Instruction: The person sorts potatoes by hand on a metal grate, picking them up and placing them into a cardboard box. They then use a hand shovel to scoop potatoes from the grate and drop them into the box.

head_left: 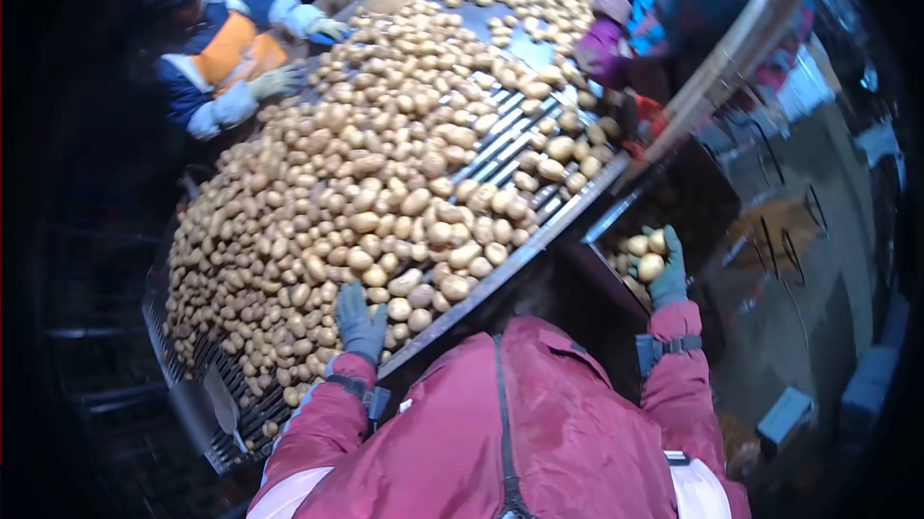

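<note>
My left hand [361,328], in a grey-green glove, lies at the near edge of a large heap of potatoes [385,172]. Its fingers are stretched out over the potatoes, gripping none. Off to the right, my right hand [671,273], gloved the same way, curves around a few potatoes [652,267] at a dark bin [602,273] beside the table. More potatoes sit in the bin just left of this hand. The heap covers a slatted metal sorting table [500,134], whose bars show in the middle and at the near left corner.
Across the table on the left, a person in a blue and orange jacket [226,52] reaches in with pale gloves. Another person's purple sleeve [604,49] is at the far right. A slanting pole [727,52] rises beside the table. A blue box [784,415] stands on the floor.
</note>
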A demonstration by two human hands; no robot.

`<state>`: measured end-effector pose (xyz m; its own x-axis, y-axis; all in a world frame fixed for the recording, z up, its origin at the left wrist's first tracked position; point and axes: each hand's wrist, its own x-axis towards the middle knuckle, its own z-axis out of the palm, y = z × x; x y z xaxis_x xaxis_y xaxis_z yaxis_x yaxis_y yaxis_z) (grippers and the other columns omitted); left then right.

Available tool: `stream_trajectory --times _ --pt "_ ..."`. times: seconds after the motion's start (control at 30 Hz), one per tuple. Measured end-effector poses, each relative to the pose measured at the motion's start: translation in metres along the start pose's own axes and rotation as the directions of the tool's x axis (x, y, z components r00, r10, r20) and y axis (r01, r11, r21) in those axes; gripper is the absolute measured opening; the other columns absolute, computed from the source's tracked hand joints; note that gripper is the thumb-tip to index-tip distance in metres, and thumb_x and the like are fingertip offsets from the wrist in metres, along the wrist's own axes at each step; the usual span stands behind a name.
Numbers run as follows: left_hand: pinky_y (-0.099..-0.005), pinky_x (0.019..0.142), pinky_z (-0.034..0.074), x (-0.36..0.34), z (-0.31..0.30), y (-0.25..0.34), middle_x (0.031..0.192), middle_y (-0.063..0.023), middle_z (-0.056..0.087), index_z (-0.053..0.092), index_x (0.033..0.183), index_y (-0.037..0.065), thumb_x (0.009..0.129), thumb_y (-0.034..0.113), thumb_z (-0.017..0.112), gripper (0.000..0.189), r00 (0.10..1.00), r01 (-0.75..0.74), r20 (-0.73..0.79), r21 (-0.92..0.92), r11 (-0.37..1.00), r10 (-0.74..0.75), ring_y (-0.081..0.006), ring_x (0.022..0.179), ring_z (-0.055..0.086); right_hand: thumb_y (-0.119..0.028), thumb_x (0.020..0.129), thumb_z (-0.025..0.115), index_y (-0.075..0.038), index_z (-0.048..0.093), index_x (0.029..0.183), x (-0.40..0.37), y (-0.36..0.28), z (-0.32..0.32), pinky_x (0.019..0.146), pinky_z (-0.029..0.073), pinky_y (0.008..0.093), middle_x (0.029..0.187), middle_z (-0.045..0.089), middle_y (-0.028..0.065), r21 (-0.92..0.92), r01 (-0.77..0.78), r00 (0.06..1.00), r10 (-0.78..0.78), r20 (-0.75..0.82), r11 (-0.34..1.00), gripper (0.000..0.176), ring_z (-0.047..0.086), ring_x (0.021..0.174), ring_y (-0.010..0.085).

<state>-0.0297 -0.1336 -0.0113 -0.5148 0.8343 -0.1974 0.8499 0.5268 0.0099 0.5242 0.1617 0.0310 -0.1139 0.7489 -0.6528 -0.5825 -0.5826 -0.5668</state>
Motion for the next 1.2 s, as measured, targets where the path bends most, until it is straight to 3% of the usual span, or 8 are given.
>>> stream_trajectory --times 0.27,0.4,0.5,0.67,0.73,0.8,1.07,1.2 --pt "-0.055 0.122 0.022 -0.005 -0.016 0.009 0.161 -0.0268 0.03 0.03 0.161 0.009 0.091 0.042 0.068 0.086 0.998 -0.019 -0.054 -0.089 0.996 0.015 -0.0441 0.149 0.028 -0.055 0.094 0.066 -0.007 0.064 0.12 0.017 -0.035 -0.024 0.06 0.057 0.0453 0.094 0.068 0.0115 -0.237 0.041 0.998 -0.051 -0.034 0.971 0.055 0.068 0.078 0.0284" --pt "-0.0553 0.122 0.023 0.007 0.041 -0.025 0.162 -0.0255 0.03 0.03 0.161 0.01 0.09 0.044 0.068 0.087 0.998 0.042 0.047 0.113 0.993 -0.047 -0.0427 0.149 0.029 -0.048 0.096 0.068 -0.005 0.069 0.124 0.073 -0.074 -0.092 0.068 0.059 0.0382 0.108 0.071 0.0087 -0.842 0.217 0.812 -0.57 -0.124 0.493 0.052 0.071 0.084 0.0245" --pt "-0.0555 0.121 0.024 -0.011 -0.001 0.006 0.159 -0.0238 0.035 0.034 0.159 0.011 0.09 0.045 0.068 0.084 0.999 0.044 0.005 -0.174 0.984 -0.044 -0.0416 0.146 0.033 -0.032 0.1 0.066 -0.005 0.069 0.123 0.046 -0.073 -0.01 0.063 0.059 0.0316 0.108 0.072 0.0103 -0.511 0.15 0.96 -0.247 -0.129 0.847 0.036 0.071 0.079 0.0202" --pt "-0.0553 0.12 0.025 -0.012 -0.047 0.03 0.159 -0.0209 0.036 0.036 0.158 0.011 0.089 0.045 0.068 0.083 0.999 0.001 -0.032 -0.251 0.968 -0.01 -0.0397 0.146 0.034 -0.021 0.101 0.06 -0.002 0.07 0.119 0.017 0.024 0.135 0.064 0.059 0.0324 0.102 0.072 0.0092 -0.674 0.083 0.959 0.125 0.254 0.734 0.027 0.071 0.081 0.0198" --pt "-0.056 0.12 0.025 -0.012 -0.024 0.022 0.16 -0.0194 0.036 0.036 0.158 0.011 0.089 0.046 0.068 0.083 0.997 -0.01 -0.077 -0.207 0.978 -0.006 -0.0388 0.146 0.033 -0.024 0.1 0.056 -0.005 0.07 0.12 0.01 0.07 0.176 0.061 0.054 0.0273 0.095 0.068 0.0026 -0.355 0.928 0.338 -0.152 0.929 -0.112 0.031 0.064 0.079 0.0117" --pt "-0.0566 0.12 0.025 -0.013 -0.012 0.019 0.16 -0.0184 0.036 0.037 0.158 0.011 0.089 0.046 0.068 0.083 0.985 -0.043 -0.172 -0.203 0.978 0.007 -0.038 0.147 0.033 -0.022 0.099 0.058 -0.005 0.073 0.116 0.017 0.105 0.205 0.061 0.054 0.0262 0.095 0.067 0.0011 -0.703 0.229 0.871 0.18 0.456 0.674 0.028 0.061 0.074 0.0107" --pt "-0.0584 0.119 0.025 -0.019 -0.026 0.025 0.158 -0.0194 0.038 0.042 0.155 0.014 0.086 0.045 0.07 0.08 0.976 -0.057 -0.218 -0.228 0.972 0.006 -0.0386 0.144 0.037 -0.028 0.098 0.065 -0.004 0.076 0.112 0.018 0.202 0.296 0.066 0.047 0.0214 0.088 0.068 -0.0028 -0.785 0.256 0.717 0.434 0.546 0.564 0.03 0.059 0.076 0.0056" --pt "-0.059 0.119 0.026 -0.015 -0.033 0.022 0.156 -0.0193 0.04 0.045 0.153 0.014 0.086 0.046 0.071 0.078 0.987 -0.072 -0.154 -0.217 0.974 0.038 -0.0383 0.141 0.041 -0.026 0.099 0.065 -0.004 0.076 0.113 0.114 0.28 0.26 0.066 0.052 0.0218 0.096 0.074 0.003 -0.422 0.878 0.394 0.163 0.905 0.224 0.028 0.066 0.077 0.0083"
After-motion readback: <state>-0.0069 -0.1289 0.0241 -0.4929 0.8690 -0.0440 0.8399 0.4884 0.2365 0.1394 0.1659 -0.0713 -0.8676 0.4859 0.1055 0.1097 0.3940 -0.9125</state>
